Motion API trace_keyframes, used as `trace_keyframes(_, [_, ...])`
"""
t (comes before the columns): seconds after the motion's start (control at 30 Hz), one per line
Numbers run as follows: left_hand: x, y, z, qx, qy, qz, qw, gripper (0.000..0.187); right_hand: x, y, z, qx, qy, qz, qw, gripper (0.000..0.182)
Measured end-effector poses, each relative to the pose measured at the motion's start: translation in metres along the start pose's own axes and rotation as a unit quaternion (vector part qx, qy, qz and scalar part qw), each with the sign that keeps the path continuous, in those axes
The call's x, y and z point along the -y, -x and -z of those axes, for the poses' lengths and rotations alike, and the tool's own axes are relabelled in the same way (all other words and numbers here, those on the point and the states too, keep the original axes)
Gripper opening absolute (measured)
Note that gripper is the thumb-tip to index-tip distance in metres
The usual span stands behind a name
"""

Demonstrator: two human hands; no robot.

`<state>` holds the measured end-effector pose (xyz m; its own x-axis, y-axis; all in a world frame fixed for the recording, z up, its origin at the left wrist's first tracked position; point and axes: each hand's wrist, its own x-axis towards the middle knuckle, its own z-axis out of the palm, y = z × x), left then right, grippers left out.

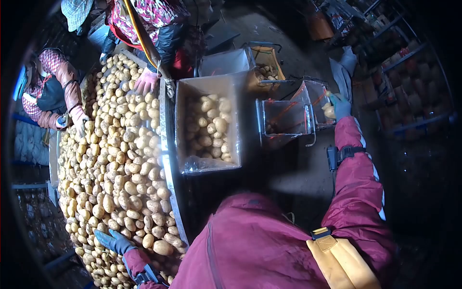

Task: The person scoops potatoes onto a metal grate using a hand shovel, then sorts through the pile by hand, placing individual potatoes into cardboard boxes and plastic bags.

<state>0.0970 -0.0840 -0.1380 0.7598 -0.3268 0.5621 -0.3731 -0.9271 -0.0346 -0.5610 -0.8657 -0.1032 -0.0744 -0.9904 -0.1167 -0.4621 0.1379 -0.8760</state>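
My left hand [114,242], in a blue-grey glove, lies flat with fingers stretched out on a big heap of potatoes [126,188]. My right hand [341,105], gloved in blue, reaches far out to the right. Its fingers curl around a yellowish potato [329,111] at the far side of a metal-framed bag holder [308,126]. The holder carries plastic bags with red markings. Between the heap and the holder stands a cardboard box [208,86] lined with clear plastic, partly filled with potatoes [211,127].
A metal edge [171,190] borders the potato heap. Two co-workers stand across it, one with a pink glove [146,82] and another with a pale glove [79,119] on the potatoes. Behind the box are another box [224,62] and a yellow crate [266,58] holding potatoes.
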Motion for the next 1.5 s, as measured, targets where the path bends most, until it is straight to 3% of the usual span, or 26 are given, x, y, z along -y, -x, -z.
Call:
trace_keyframes(0.03, [0.001, 0.0, -0.001, 0.002, -0.006, -0.005, 1.0, 0.062, -0.004, 0.001, 0.001, 0.015, -0.015, -0.005, 1.0, 0.044])
trace_keyframes(0.07, [0.002, 0.001, -0.002, -0.001, -0.001, -0.007, 1.0, 0.062, -0.014, 0.006, -0.013, 0.132, -0.178, -0.04, 0.974, 0.042])
trace_keyframes(0.13, [-0.002, 0.001, 0.0, -0.005, 0.001, -0.002, 1.0, 0.062, 0.003, 0.04, -0.058, 0.178, -0.231, -0.1, 0.951, 0.048])
trace_keyframes(0.17, [-0.003, 0.001, 0.002, -0.008, -0.001, 0.0, 1.0, 0.063, 0.016, 0.059, -0.081, 0.199, -0.254, -0.131, 0.937, 0.052])
trace_keyframes(0.2, [-0.004, 0.001, 0.002, -0.002, -0.001, 0.004, 1.0, 0.064, 0.076, 0.114, -0.101, 0.297, -0.249, -0.157, 0.908, 0.052])
trace_keyframes(0.37, [-0.012, 0.003, 0.006, 0.016, -0.005, 0.032, 0.999, 0.066, 0.076, 0.16, -0.204, 0.425, -0.262, -0.222, 0.837, 0.053])
trace_keyframes(0.43, [-0.018, 0.003, 0.01, 0.02, 0.0, 0.036, 0.999, 0.067, 0.079, 0.18, -0.233, 0.441, -0.212, -0.175, 0.854, 0.05])
trace_keyframes(0.5, [-0.023, 0.003, 0.012, 0.037, -0.018, 0.058, 0.997, 0.068, 0.073, 0.191, -0.266, 0.395, -0.19, -0.204, 0.875, 0.051])
trace_keyframes(0.53, [-0.027, 0.003, 0.014, 0.038, -0.02, 0.061, 0.997, 0.068, 0.073, 0.194, -0.276, 0.4, -0.161, -0.154, 0.889, 0.05])
trace_keyframes(0.67, [-0.035, 0.001, 0.022, 0.033, -0.009, 0.06, 0.998, 0.069, 0.091, 0.191, -0.314, 0.383, -0.109, -0.153, 0.904, 0.044])
trace_keyframes(0.77, [-0.038, -0.002, 0.025, 0.015, 0.035, 0.06, 0.997, 0.072, 0.153, 0.239, -0.315, 0.439, -0.207, -0.198, 0.852, 0.049])
trace_keyframes(0.8, [-0.037, -0.001, 0.022, 0.008, 0.031, 0.056, 0.998, 0.073, 0.145, 0.238, -0.325, 0.461, -0.211, -0.195, 0.839, 0.054])
trace_keyframes(0.83, [-0.039, -0.003, 0.024, 0.001, 0.025, 0.053, 0.998, 0.073, 0.144, 0.234, -0.329, 0.567, -0.215, -0.264, 0.75, 0.054])
trace_keyframes(0.9, [-0.045, -0.004, 0.03, 0.014, -0.006, 0.064, 0.998, 0.069, 0.139, 0.246, -0.35, 0.611, -0.157, -0.234, 0.739, 0.053])
trace_keyframes(0.93, [-0.046, -0.005, 0.03, 0.013, -0.004, 0.067, 0.998, 0.069, 0.154, 0.275, -0.358, 0.575, -0.154, -0.252, 0.763, 0.058])
trace_keyframes(0.97, [-0.045, -0.005, 0.029, 0.011, -0.003, 0.07, 0.997, 0.07, 0.162, 0.288, -0.365, 0.609, -0.145, -0.248, 0.739, 0.056])
trace_keyframes(1.07, [-0.043, -0.003, 0.024, 0.009, 0.003, 0.081, 0.997, 0.071, 0.168, 0.341, -0.393, 0.621, -0.163, -0.13, 0.756, 0.041])
trace_keyframes(1.1, [-0.044, -0.003, 0.025, 0.01, 0.008, 0.088, 0.996, 0.071, 0.181, 0.356, -0.403, 0.623, -0.233, -0.245, 0.705, 0.041])
trace_keyframes(1.13, [-0.045, -0.004, 0.028, 0.009, 0.021, 0.092, 0.996, 0.073, 0.176, 0.365, -0.419, 0.654, -0.222, -0.134, 0.711, 0.044])
trace_keyframes(1.2, [-0.049, -0.005, 0.034, 0.01, 0.037, 0.099, 0.994, 0.074, 0.178, 0.374, -0.449, 0.654, -0.218, -0.258, 0.677, 0.05])
trace_keyframes(1.3, [-0.051, -0.006, 0.038, 0.02, 0.037, 0.104, 0.994, 0.075, 0.166, 0.368, -0.504, 0.689, -0.182, -0.255, 0.654, 0.045])
trace_keyframes(1.37, [-0.055, -0.011, 0.046, 0.02, 0.046, 0.096, 0.994, 0.073, 0.202, 0.394, -0.504, 0.652, -0.161, -0.196, 0.715, 0.04])
trace_keyframes(1.47, [-0.054, -0.012, 0.046, 0.026, 0.039, 0.092, 0.995, 0.073, 0.199, 0.398, -0.559, 0.593, -0.062, 0.113, 0.795, 0.03])
trace_keyframes(1.5, [-0.056, -0.014, 0.049, 0.027, 0.043, 0.096, 0.994, 0.073, 0.225, 0.419, -0.547, 0.593, -0.05, 0.176, 0.784, 0.03])
